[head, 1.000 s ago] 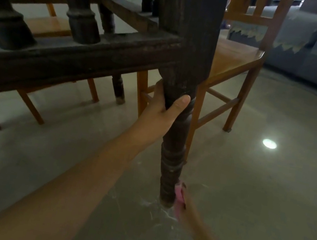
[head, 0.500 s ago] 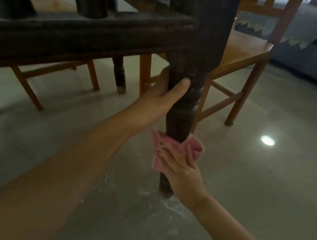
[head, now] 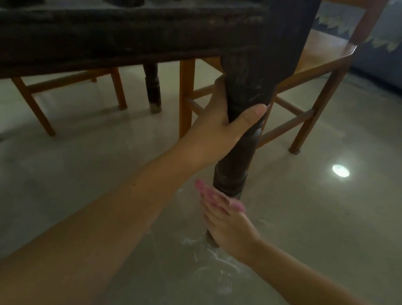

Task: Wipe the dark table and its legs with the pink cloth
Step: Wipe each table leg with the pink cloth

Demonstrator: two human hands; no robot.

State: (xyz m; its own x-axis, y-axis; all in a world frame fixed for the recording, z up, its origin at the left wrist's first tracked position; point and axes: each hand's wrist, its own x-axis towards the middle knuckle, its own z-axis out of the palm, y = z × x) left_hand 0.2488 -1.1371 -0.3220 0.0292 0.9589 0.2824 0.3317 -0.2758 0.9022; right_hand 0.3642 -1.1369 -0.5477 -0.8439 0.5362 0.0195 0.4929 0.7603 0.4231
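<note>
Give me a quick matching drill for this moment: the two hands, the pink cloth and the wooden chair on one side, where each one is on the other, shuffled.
Things:
1. left hand
2. right hand
3. pink cloth
4. wooden chair

Places:
A. behind the table leg, near the sofa
B. wrapped round the upper, thick part of the leg
C. low on the leg, near the floor
D. peeking out past the fingers of the lower hand, against the leg

Pairs: 1-B, 2-C, 3-D, 4-A
</note>
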